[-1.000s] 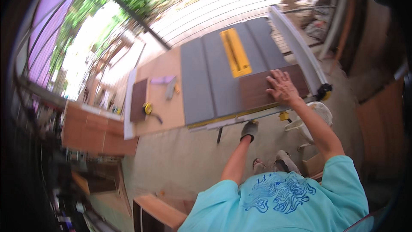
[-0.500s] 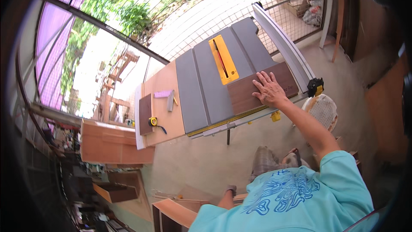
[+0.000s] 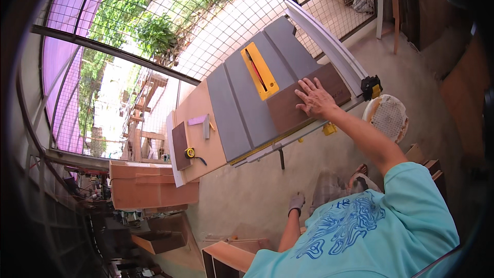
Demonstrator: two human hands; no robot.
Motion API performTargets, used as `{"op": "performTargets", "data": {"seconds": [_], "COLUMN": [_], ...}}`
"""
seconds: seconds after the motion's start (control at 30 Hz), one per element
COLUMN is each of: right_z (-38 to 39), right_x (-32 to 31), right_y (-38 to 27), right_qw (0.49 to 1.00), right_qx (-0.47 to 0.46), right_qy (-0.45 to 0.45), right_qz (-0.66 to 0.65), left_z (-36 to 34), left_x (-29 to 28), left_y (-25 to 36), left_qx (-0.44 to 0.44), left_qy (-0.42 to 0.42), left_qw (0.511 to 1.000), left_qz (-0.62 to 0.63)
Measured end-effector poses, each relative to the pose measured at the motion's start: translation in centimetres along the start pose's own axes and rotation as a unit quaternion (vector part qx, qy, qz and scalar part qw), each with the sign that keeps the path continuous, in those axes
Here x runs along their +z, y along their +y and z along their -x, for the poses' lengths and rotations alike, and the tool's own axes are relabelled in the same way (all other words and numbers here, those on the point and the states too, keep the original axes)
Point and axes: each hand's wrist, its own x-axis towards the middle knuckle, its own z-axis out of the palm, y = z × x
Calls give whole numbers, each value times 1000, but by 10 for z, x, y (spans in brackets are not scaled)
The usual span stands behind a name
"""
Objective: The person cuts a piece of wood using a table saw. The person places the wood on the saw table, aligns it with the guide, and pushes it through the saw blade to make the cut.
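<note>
Brown board [image 3: 288,109] lies flat on the grey saw table [image 3: 224,108]. I rest the right hand [image 3: 316,101] open on it; I should press evenly, away from the yellow plate [image 3: 264,74]. The gloved left hand [image 3: 297,201] hangs low; I can't tell its grip.

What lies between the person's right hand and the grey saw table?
The dark brown board lies there: the head view shows the right hand spread on it, over the grey saw table.

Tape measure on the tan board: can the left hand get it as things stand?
Probably, with a lean or step left: the gloved left hand hangs away from the table saw, but nothing appears to cover the tape measure on the tan board.
</note>
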Motion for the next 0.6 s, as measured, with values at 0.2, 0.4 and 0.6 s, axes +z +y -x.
{"op": "performTargets", "data": {"seconds": [0.2, 0.4, 0.6], "right_z": [4, 4, 3], "right_x": [0, 2, 5], "right_y": [15, 14, 9], "right_qw": [1000, 1000, 999], "right_qx": [15, 21, 12], "right_qy": [-6, 0, 20], "right_qz": [-2, 15, 36], "left_z": [42, 39, 9], "left_x": [2, 5, -34], "left_y": [-2, -65, -77], "left_qx": [28, -1, 43], "left_qy": [24, -72, -104], "left_qw": [999, 972, 967], "left_qz": [-19, -224, -227]}}
